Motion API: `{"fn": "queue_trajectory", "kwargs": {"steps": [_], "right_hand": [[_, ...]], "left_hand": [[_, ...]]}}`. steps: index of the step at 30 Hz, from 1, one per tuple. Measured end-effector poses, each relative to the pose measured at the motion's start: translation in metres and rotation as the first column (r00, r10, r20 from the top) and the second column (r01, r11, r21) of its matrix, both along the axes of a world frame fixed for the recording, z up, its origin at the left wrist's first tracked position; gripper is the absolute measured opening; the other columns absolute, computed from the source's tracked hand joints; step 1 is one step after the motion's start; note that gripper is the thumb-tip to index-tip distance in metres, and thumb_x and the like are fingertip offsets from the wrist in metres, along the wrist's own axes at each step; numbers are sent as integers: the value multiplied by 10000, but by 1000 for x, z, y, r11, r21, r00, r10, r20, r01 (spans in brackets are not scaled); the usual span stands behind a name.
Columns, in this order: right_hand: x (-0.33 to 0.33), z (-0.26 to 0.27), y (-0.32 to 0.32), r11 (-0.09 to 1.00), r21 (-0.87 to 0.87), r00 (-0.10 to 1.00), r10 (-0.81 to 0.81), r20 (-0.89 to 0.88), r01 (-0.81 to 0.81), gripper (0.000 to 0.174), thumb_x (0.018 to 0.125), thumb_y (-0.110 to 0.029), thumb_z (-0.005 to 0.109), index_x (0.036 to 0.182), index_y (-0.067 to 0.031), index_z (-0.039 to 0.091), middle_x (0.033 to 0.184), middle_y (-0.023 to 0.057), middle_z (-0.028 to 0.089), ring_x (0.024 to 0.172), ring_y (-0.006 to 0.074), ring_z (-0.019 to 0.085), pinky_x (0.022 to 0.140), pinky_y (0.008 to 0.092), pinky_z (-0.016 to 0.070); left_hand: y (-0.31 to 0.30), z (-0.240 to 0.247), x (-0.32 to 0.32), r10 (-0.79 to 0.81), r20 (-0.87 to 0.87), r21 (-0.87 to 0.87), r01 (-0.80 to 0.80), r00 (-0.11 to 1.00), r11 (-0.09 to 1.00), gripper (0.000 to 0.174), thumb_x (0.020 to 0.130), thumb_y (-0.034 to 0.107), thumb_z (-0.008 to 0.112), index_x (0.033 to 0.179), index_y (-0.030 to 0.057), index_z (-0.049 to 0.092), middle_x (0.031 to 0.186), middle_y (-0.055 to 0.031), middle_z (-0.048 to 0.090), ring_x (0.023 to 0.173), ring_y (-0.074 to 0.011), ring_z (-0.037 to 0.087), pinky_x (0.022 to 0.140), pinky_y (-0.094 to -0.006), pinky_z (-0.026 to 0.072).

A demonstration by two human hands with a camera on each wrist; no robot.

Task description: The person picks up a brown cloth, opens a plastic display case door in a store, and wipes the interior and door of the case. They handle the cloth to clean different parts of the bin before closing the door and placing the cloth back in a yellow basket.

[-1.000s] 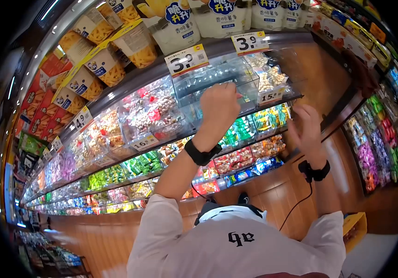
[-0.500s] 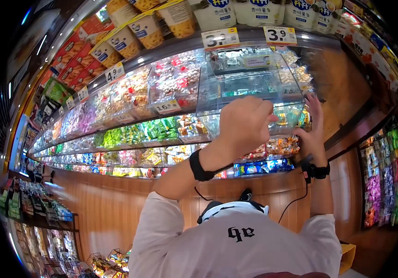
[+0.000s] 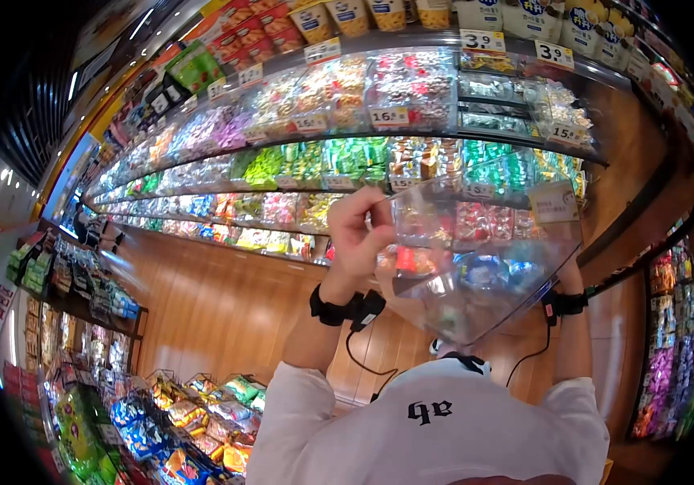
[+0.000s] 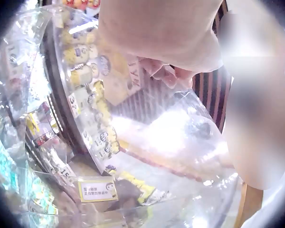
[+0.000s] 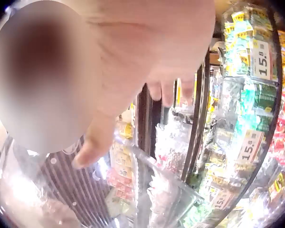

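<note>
A clear plastic bin hangs tilted in front of the body, away from the shelves, with goods behind showing through its walls. A small printed label sits on its far right corner. My left hand grips the bin's left edge with curled fingers, knuckles up. On the opposite side my right hand holds the bin, its thumb over the clear wall and its fingers stretched out beyond. In the head view the bin wall covers most of that hand.
Lit candy shelves with several tiers of wrapped sweets curve across the front. Price tags line the upper ledge below snack bags. A wooden panel borders the right. Behind on the left stand racks of bagged snacks.
The clear bin has come off the upper shelf toward the body and tilted. Both hands moved back with it, and the view has turned left along the shelves.
</note>
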State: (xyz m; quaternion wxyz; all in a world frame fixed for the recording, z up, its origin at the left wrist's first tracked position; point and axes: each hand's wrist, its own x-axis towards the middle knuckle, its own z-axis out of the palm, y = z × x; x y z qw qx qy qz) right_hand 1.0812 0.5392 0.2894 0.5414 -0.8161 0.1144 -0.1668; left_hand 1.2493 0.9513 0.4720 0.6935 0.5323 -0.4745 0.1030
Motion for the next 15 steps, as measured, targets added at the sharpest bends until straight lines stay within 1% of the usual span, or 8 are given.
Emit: {"fn": "queue_trajectory", "kwargs": {"steps": [2, 5, 7, 9, 11, 13, 14, 15], "right_hand": [[-15, -29, -4, 981, 155, 961, 153, -231, -119, 1144, 589, -15, 922, 1579, -12, 350, 1471, 142, 533, 1285, 241, 551, 1058, 373, 477], [-46, 17, 61, 895, 329, 943, 330, -37, -300, 1384, 458, -103, 1016, 1623, -9, 275, 1595, 138, 412, 1417, 243, 451, 1156, 380, 395], [-52, 61, 104, 834, 413, 927, 368, 77, -365, 1512, 380, -304, 1033, 1635, -4, 244, 1651, 132, 337, 1477, 254, 387, 1204, 389, 319], [-52, 107, 148, 784, 447, 901, 400, 166, -430, 1663, 302, -505, 1051, 1647, 2, 214, 1707, 126, 263, 1537, 265, 324, 1251, 399, 244], [-38, 136, 178, 743, 416, 851, 455, 261, -524, 1648, 297, -536, 1045, 1634, 5, 248, 1662, 118, 351, 1506, 236, 371, 1231, 384, 279], [-26, 124, 177, 693, 293, 752, 606, 259, -659, 1460, 299, -527, 1056, 1518, 6, 454, 1422, 74, 593, 1334, 188, 533, 1139, 340, 380], [-22, 115, 169, 677, 224, 713, 665, 221, -701, 1352, 303, -507, 1063, 1432, -3, 514, 1346, 62, 619, 1260, 183, 562, 1099, 333, 402], [-16, 106, 163, 649, 155, 667, 723, 177, -745, 1244, 308, -486, 1070, 1345, -12, 574, 1270, 50, 645, 1186, 179, 590, 1059, 325, 425]], "left_hand": [[35, 5, -31, -166, -231, -146, 134, 959, 980, 237, 816, 172, 721, 848, -31, 604, 723, -40, 598, 655, -102, 521, 577, -259, 389], [87, -41, -34, -130, -399, -285, 12, 908, 959, 110, 842, 138, 618, 878, 69, 540, 761, -29, 522, 585, -118, 411, 551, -261, 317], [94, -21, -61, -124, -519, -367, -90, 845, 926, 303, 1027, 295, 571, 798, 116, 485, 668, -9, 427, 557, -127, 359, 581, -273, 332], [119, -39, -56, -289, -500, -462, 30, 817, 886, 419, 1059, 413, 528, 765, 120, 474, 627, -2, 406, 553, -133, 355, 584, -290, 335], [135, -74, -42, -362, -483, -496, 91, 797, 864, 581, 1069, 581, 471, 709, 124, 445, 562, 12, 375, 551, -131, 354, 568, -301, 315], [135, -85, -54, -325, -583, -505, -18, 744, 863, 579, 1066, 578, 478, 702, 129, 440, 567, 12, 374, 548, -129, 355, 554, -302, 298], [134, -91, -58, -309, -628, -509, -77, 714, 857, 578, 1064, 577, 481, 698, 132, 437, 569, 12, 374, 547, -127, 355, 546, -303, 290], [139, -100, -51, -403, -576, -535, 45, 711, 844, 561, 1066, 571, 479, 735, 118, 475, 610, 1, 425, 578, -135, 406, 569, -308, 333]]}}
